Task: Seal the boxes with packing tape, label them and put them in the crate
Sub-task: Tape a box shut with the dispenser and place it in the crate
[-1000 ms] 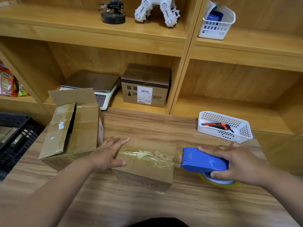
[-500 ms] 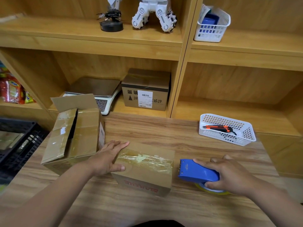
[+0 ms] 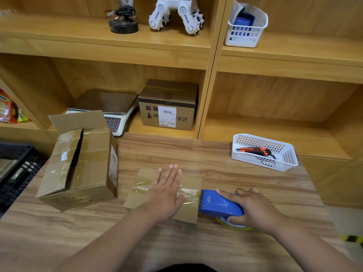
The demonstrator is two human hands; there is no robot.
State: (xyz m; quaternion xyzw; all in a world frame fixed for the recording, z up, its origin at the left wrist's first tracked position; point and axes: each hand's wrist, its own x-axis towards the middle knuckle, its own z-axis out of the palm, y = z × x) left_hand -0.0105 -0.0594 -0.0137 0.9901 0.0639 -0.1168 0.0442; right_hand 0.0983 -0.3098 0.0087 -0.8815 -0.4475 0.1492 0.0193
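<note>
1. Right now, a small brown cardboard box (image 3: 188, 213) sits on the wooden table (image 3: 216, 158), near the front edge and in the middle.
2. The person's left hand (image 3: 167, 190) lies flat on top of the box, fingers straight and spread a little. It grips nothing; it only presses down on the strip of clear shiny packing tape (image 3: 189, 194) across the lid.
3. The right hand (image 3: 253, 210) is wrapped around a blue plastic tape dispenser (image 3: 220, 206), which touches the box's right edge. A yellowish roll peeks out under it.
4. I think the box is light, because it is little. It looks stiff, but the lid could dent if pushed too hard. Holding it by two opposite sides should be best.
5. The tape looks sticky and wrinkly, so it may bunch up.
6. A bigger brown cardboard box (image 3: 82, 169) with its flaps open stands just to the left, not yet sealed.
7. A black plastic crate (image 3: 17, 167) waits at the far left, beside the table.
8. I see no label on the small box yet.
</note>
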